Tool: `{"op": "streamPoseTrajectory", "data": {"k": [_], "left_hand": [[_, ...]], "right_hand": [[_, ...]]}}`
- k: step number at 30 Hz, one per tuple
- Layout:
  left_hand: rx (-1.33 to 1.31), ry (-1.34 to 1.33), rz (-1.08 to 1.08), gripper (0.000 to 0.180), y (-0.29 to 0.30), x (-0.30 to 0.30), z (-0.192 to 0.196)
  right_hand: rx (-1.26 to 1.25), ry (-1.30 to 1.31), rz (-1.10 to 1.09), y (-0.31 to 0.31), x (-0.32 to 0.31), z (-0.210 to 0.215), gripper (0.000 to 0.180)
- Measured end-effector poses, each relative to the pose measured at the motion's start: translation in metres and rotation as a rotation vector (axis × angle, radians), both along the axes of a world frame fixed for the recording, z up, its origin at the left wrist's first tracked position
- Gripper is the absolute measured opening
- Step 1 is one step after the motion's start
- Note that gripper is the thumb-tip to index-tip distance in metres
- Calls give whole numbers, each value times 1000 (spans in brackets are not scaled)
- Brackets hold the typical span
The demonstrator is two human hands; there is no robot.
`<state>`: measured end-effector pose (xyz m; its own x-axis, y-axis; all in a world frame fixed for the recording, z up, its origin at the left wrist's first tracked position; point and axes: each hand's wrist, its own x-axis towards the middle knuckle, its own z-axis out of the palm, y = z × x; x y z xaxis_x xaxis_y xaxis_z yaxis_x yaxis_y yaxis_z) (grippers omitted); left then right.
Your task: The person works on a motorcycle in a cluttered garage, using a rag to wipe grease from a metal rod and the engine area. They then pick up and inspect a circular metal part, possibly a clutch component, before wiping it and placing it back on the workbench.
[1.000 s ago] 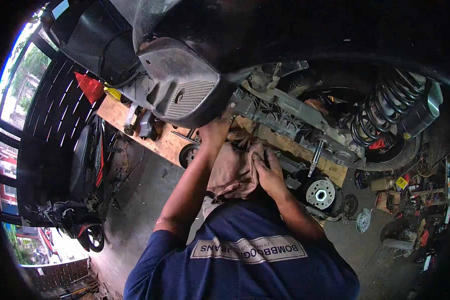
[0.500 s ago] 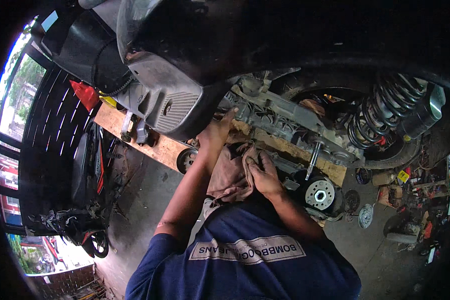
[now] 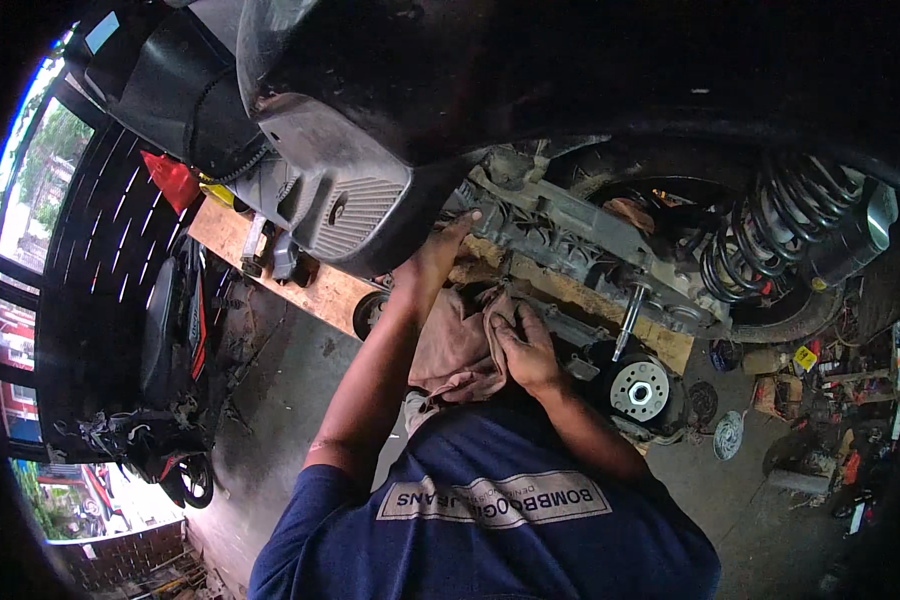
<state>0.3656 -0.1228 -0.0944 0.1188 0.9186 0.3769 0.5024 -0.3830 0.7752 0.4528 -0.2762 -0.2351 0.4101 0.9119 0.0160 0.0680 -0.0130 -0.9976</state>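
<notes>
My right hand point(image 3: 528, 350) is closed on a brown cloth point(image 3: 458, 347), pinching its edge between thumb and fingers. The rest of the cloth drapes in front of my shirt. My left hand point(image 3: 433, 258) reaches past the grey footboard point(image 3: 365, 215) of a scooter and rests against its bare metal engine casing point(image 3: 530, 228). One finger there is stretched out along the metal; the others are partly hidden. To the right of my right hand, a metal shaft point(image 3: 630, 322) sticks out of the casing. Below it sits a round pulley plate point(image 3: 639, 391) with holes and a central nut.
A wooden plank point(image 3: 270, 262) lies under the scooter. A coil spring point(image 3: 770, 240) and rear wheel point(image 3: 800, 315) are at the right. A finned metal disc point(image 3: 729, 435) and scattered parts lie on the floor point(image 3: 710, 500). Another motorbike point(image 3: 175, 350) stands at the left.
Both hands keep their places, the right one on the cloth and the left one at the casing. Only the view has shifted slightly.
</notes>
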Motion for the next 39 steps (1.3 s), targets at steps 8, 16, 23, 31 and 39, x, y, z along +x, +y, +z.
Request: {"op": "streamPoseTrajectory", "data": {"k": [8, 16, 23, 31, 39], "left_hand": [[76, -19, -14, 87, 2, -4, -6], [102, 152, 62, 94, 0, -8, -6], [183, 151, 78, 93, 1, -7, -12], [232, 110, 103, 86, 1, -4, -15], [237, 102, 116, 88, 1, -2, -17]], "right_hand": [[-82, 12, 94, -5, 9, 27, 31], [51, -3, 58, -4, 5, 42, 38], [-3, 13, 58, -4, 7, 23, 32], [-48, 24, 131, -10, 9, 52, 32], [54, -64, 33, -6, 9, 21, 37]]}}
